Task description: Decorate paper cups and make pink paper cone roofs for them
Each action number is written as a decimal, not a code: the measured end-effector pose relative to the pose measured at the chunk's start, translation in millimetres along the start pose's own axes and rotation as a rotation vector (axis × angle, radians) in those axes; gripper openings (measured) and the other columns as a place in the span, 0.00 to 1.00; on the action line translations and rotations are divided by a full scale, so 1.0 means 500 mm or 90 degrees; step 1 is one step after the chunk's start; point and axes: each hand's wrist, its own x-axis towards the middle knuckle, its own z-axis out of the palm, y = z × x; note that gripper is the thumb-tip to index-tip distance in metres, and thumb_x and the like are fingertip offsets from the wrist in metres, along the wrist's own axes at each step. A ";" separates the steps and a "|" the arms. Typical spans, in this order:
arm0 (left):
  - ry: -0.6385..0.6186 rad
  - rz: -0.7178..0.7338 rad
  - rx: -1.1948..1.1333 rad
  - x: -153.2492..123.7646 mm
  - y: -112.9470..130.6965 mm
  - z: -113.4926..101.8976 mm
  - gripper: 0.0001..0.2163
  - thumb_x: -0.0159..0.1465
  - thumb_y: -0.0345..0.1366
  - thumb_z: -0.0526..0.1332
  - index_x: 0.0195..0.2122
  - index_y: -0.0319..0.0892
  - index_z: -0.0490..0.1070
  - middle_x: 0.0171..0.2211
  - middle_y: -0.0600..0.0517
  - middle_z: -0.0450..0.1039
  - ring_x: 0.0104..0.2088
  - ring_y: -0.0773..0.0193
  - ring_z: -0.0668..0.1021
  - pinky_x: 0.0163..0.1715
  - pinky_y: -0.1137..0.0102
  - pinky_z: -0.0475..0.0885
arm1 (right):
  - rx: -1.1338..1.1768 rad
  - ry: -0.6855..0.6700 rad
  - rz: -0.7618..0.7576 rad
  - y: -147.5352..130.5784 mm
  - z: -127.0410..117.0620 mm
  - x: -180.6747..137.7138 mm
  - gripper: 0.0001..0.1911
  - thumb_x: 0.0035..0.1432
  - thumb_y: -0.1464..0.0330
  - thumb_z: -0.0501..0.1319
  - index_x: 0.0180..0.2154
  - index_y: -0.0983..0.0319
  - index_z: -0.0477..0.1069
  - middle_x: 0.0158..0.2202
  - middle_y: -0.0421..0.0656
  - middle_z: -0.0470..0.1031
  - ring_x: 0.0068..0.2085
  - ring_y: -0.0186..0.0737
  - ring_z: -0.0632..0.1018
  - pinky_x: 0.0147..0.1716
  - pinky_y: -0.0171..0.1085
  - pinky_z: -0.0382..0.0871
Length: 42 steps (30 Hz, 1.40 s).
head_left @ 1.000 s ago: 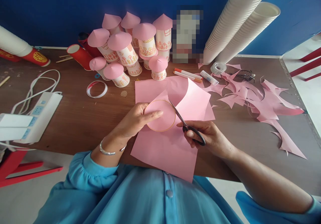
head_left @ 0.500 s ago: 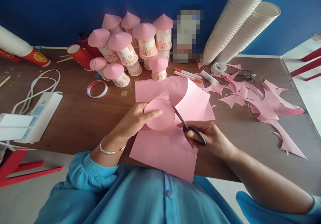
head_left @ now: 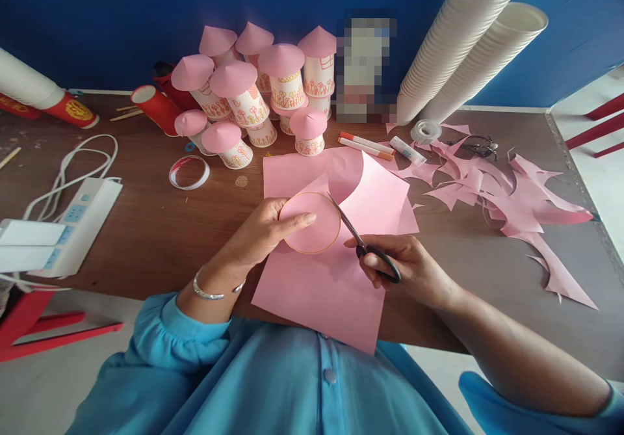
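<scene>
My left hand (head_left: 270,227) pinches a piece of pink paper (head_left: 325,217), its thumb lying flat on top. An orange-brown line marks out a circle on this paper. In my right hand (head_left: 407,263) is a pair of scissors (head_left: 363,243) with black handles, its blades pointing up and left along the circle's right edge. Beyond the blades, a curled pink flap (head_left: 377,188) rises. More pink paper (head_left: 319,298) lies underneath and hangs over the table's front edge.
Paper-cup houses (head_left: 280,77) with pink cone roofs stand at the back. Markers (head_left: 365,145), pink scraps (head_left: 487,184) and clear tape (head_left: 425,132) lie to the right, near tall white cup stacks (head_left: 453,45). Leftward are a tape roll (head_left: 189,173) and a power strip (head_left: 90,227).
Almost nothing differs. Both hands, the scissors and the pink paper keep their places, and the whole view shifts only very slightly.
</scene>
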 end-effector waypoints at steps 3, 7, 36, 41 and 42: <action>0.004 -0.003 -0.005 -0.001 0.002 0.001 0.17 0.59 0.49 0.72 0.29 0.38 0.77 0.26 0.51 0.74 0.28 0.62 0.74 0.28 0.69 0.68 | 0.003 -0.003 -0.003 0.000 0.000 -0.001 0.33 0.60 0.47 0.69 0.53 0.68 0.79 0.20 0.36 0.66 0.22 0.31 0.66 0.22 0.34 0.63; 0.003 -0.004 -0.013 -0.001 0.000 0.000 0.16 0.59 0.48 0.72 0.32 0.38 0.79 0.28 0.51 0.76 0.29 0.61 0.75 0.29 0.69 0.69 | 0.004 -0.008 -0.006 0.000 -0.002 -0.001 0.32 0.60 0.48 0.69 0.53 0.68 0.79 0.20 0.36 0.66 0.22 0.31 0.66 0.22 0.34 0.63; 0.031 0.021 -0.041 0.002 0.008 -0.008 0.16 0.60 0.47 0.72 0.39 0.38 0.83 0.38 0.45 0.83 0.40 0.53 0.82 0.39 0.65 0.77 | 0.006 -0.011 -0.002 0.007 -0.006 -0.001 0.31 0.60 0.49 0.69 0.52 0.68 0.80 0.20 0.36 0.66 0.21 0.30 0.65 0.22 0.35 0.60; 0.040 0.031 -0.041 0.003 0.011 -0.009 0.17 0.59 0.47 0.73 0.38 0.38 0.83 0.36 0.45 0.83 0.38 0.53 0.82 0.39 0.64 0.77 | 0.008 -0.010 0.003 0.008 -0.006 -0.001 0.32 0.59 0.47 0.70 0.52 0.67 0.80 0.20 0.36 0.66 0.21 0.30 0.65 0.21 0.34 0.61; 0.035 0.030 -0.039 0.003 0.010 -0.010 0.16 0.59 0.47 0.72 0.39 0.38 0.82 0.37 0.45 0.83 0.38 0.54 0.82 0.39 0.64 0.77 | 0.007 -0.010 0.003 0.008 -0.005 -0.001 0.32 0.58 0.47 0.70 0.52 0.67 0.80 0.20 0.36 0.66 0.21 0.30 0.65 0.21 0.34 0.61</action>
